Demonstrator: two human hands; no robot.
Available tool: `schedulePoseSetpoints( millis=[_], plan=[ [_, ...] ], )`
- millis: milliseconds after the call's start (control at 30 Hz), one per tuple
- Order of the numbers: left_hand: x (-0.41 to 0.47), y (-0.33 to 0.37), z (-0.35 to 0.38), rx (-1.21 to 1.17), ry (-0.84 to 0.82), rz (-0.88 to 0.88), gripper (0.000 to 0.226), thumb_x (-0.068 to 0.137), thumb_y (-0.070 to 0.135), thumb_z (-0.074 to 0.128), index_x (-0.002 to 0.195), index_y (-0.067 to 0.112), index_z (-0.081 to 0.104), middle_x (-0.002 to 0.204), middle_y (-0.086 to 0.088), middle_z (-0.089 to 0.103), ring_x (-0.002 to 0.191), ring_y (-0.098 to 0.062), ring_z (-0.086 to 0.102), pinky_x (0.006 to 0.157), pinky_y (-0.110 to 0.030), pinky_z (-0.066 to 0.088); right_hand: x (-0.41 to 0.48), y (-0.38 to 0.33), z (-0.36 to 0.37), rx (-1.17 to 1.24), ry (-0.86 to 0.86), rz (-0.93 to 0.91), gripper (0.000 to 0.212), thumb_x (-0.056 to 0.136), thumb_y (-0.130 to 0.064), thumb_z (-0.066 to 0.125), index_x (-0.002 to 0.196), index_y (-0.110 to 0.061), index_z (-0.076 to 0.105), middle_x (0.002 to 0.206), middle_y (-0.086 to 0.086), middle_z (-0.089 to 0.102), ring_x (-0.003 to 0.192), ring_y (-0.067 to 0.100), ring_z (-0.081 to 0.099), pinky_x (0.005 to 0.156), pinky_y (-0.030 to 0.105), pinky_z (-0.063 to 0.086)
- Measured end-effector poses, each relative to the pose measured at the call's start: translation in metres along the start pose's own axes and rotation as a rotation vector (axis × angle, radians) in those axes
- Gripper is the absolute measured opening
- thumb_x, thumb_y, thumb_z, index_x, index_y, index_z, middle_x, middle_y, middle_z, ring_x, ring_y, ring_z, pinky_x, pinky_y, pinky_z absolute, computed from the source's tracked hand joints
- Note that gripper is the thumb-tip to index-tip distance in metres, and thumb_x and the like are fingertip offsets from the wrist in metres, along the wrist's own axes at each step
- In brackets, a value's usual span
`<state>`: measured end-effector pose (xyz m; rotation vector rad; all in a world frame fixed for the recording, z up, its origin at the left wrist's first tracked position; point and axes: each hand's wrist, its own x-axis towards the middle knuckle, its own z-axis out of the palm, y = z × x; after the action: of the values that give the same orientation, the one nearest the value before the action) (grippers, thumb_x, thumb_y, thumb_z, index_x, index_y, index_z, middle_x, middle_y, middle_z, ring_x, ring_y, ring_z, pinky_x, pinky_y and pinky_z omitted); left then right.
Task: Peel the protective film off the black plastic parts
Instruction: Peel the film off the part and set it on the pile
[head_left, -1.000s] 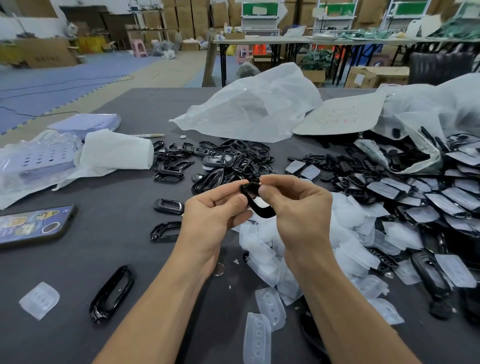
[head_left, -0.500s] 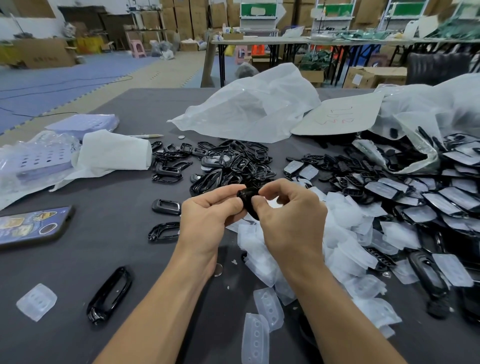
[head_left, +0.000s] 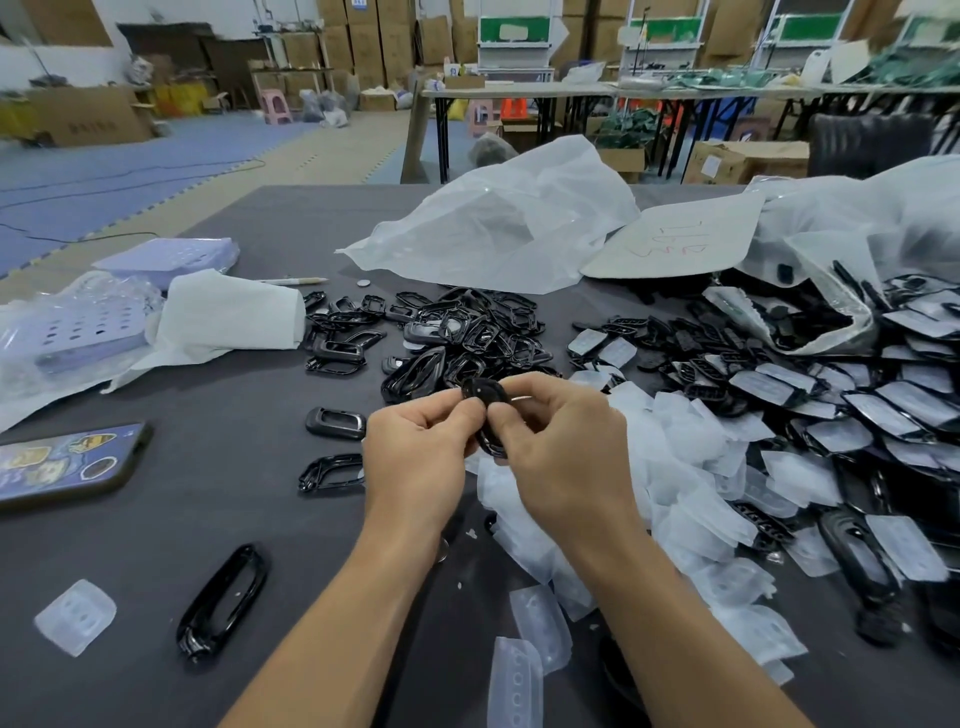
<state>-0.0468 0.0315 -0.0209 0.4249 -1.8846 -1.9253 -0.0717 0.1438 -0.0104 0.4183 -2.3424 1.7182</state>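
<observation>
Both my hands hold one glossy black plastic part (head_left: 487, 399) above the table's middle. My left hand (head_left: 418, 457) pinches its left side with thumb and fingers curled. My right hand (head_left: 563, 452) pinches the right side, thumb pressed on the part's face. Most of the part is hidden between my fingers. Behind my hands lies a heap of bare black parts (head_left: 467, 332). On the right spread several black parts with white film (head_left: 841, 395). A mound of loose peeled film (head_left: 691, 499) lies under and right of my right hand.
A phone (head_left: 67, 462) lies at the left edge. Single black parts sit at the left (head_left: 335, 422) and near front (head_left: 223, 603). A white cloth (head_left: 228, 317), bagged trays (head_left: 67, 332), and a plastic bag (head_left: 509, 228) crowd the grey table (head_left: 208, 519).
My hands have closed in on the part and turned it. A second ago its curved lower edge showed between the hands; now my fingers cover most of it.
</observation>
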Motion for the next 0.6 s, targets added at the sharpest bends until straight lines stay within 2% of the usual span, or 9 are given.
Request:
schedulePoseSetpoints(
  millis=[33, 100, 133, 200, 267, 333, 367, 467, 600],
  plan=[
    [0.0, -0.001, 0.0, 0.009, 0.025, 0.016, 0.014, 0.08, 0.031, 0.069, 0.08, 0.029, 0.083, 0.089, -0.026, 0.074, 0.073, -0.024, 0.064, 0.083, -0.056, 0.06, -0.002, -0.001, 0.002, -0.067, 0.002, -0.04, 0.023, 0.089, -0.014, 0.074, 0.082, -0.036, 0.071, 0.076, -0.025, 0.073, 0.069, -0.001, 0.071, 0.067, 0.02, 0.058],
    [0.002, -0.002, 0.0, 0.021, 0.078, 0.036, 0.016, 0.083, 0.031, 0.067, 0.078, 0.027, 0.082, 0.082, -0.021, 0.076, 0.072, -0.025, 0.066, 0.082, -0.062, 0.059, -0.006, -0.002, 0.004, -0.177, 0.046, -0.102, 0.009, 0.089, -0.022, 0.073, 0.089, -0.031, 0.072, 0.076, -0.022, 0.072, 0.073, 0.002, 0.07, 0.072, 0.026, 0.058],
    [0.003, -0.002, -0.001, 0.022, 0.104, 0.04, 0.017, 0.083, 0.031, 0.067, 0.076, 0.024, 0.081, 0.077, -0.019, 0.075, 0.069, -0.023, 0.065, 0.079, -0.06, 0.062, -0.005, -0.001, 0.003, -0.237, 0.088, -0.117, 0.003, 0.09, -0.028, 0.07, 0.091, -0.03, 0.072, 0.077, -0.019, 0.073, 0.076, 0.005, 0.07, 0.075, 0.03, 0.058],
    [0.006, -0.002, -0.003, 0.008, 0.14, 0.026, 0.017, 0.082, 0.029, 0.067, 0.073, 0.021, 0.08, 0.071, -0.014, 0.074, 0.063, -0.017, 0.063, 0.069, -0.048, 0.066, -0.001, 0.0, -0.005, -0.443, 0.158, -0.117, 0.014, 0.091, -0.037, 0.065, 0.101, -0.031, 0.073, 0.088, -0.013, 0.074, 0.092, 0.015, 0.068, 0.088, 0.032, 0.048],
    [0.008, -0.002, -0.005, -0.005, 0.151, 0.007, 0.017, 0.085, 0.022, 0.07, 0.071, 0.019, 0.08, 0.064, -0.006, 0.072, 0.055, -0.012, 0.063, 0.061, -0.038, 0.064, 0.003, 0.003, -0.013, -0.731, 0.059, -0.086, 0.028, 0.088, -0.037, 0.067, 0.115, -0.031, 0.072, 0.104, -0.008, 0.071, 0.114, 0.019, 0.057, 0.099, 0.03, 0.027],
    [0.009, -0.003, -0.005, 0.006, 0.157, -0.005, 0.018, 0.088, 0.013, 0.073, 0.073, 0.016, 0.081, 0.061, 0.0, 0.072, 0.051, -0.01, 0.063, 0.059, -0.038, 0.064, 0.004, 0.005, -0.014, -0.898, -0.11, -0.047, 0.027, 0.086, -0.035, 0.068, 0.113, -0.031, 0.071, 0.11, -0.009, 0.07, 0.12, 0.018, 0.05, 0.099, 0.032, 0.019],
    [0.009, -0.004, -0.005, 0.019, 0.152, -0.008, 0.02, 0.089, 0.01, 0.073, 0.072, 0.016, 0.082, 0.061, 0.0, 0.073, 0.051, -0.012, 0.064, 0.059, -0.039, 0.065, 0.004, 0.006, -0.013, -0.906, -0.146, -0.031, 0.022, 0.086, -0.032, 0.068, 0.107, -0.031, 0.073, 0.106, -0.01, 0.071, 0.118, 0.017, 0.05, 0.098, 0.032, 0.018],
    [0.008, -0.002, -0.004, 0.05, 0.116, -0.012, 0.03, 0.089, 0.009, 0.073, 0.069, 0.029, 0.082, 0.065, -0.005, 0.076, 0.055, -0.017, 0.07, 0.059, -0.039, 0.065, 0.005, 0.004, -0.012, -0.894, -0.09, -0.026, 0.012, 0.084, -0.022, 0.068, 0.083, -0.031, 0.075, 0.083, -0.011, 0.068, 0.107, 0.013, 0.051, 0.09, 0.027, 0.016],
    [0.007, 0.001, -0.002, 0.052, 0.083, -0.025, 0.025, 0.088, 0.008, 0.072, 0.074, 0.026, 0.083, 0.068, -0.007, 0.077, 0.059, -0.018, 0.071, 0.06, -0.039, 0.064, 0.008, 0.008, -0.013, -0.734, 0.074, -0.06, 0.016, 0.092, -0.024, 0.066, 0.082, -0.031, 0.074, 0.082, -0.013, 0.065, 0.102, 0.014, 0.051, 0.086, 0.019, 0.014]
  ],
)
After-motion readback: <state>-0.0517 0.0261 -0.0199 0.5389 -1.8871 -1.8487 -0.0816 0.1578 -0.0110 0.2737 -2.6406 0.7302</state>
